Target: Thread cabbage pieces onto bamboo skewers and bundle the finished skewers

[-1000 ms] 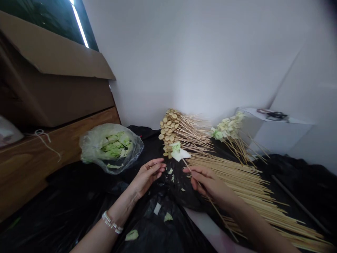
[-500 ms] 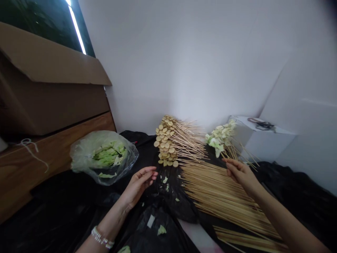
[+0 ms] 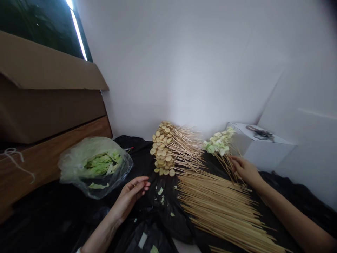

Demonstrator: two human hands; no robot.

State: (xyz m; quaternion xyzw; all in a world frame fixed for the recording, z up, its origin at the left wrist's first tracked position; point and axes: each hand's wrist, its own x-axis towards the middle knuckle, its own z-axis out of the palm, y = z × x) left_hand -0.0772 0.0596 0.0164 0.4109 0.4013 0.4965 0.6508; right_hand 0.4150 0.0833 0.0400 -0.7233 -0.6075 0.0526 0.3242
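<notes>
Our left hand (image 3: 131,196) is open at seven o'clock; we can't tell if our right hand (image 3: 244,170) grips sticks (image 3: 223,162).

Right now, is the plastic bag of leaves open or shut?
Open: the plastic bag has its mouth spread wide, and green leaves show inside.

A corner of a plain room, home or shop unclear, is set for food preparation: bare wooden skewers (image 3: 218,205), leaf-laden skewers (image 3: 220,140) and stacked round slices on sticks (image 3: 163,149) lie on black plastic sheeting (image 3: 50,214) near a clear bag (image 3: 70,156) of cut greens (image 3: 101,164), below a white wall (image 3: 179,63)
</notes>
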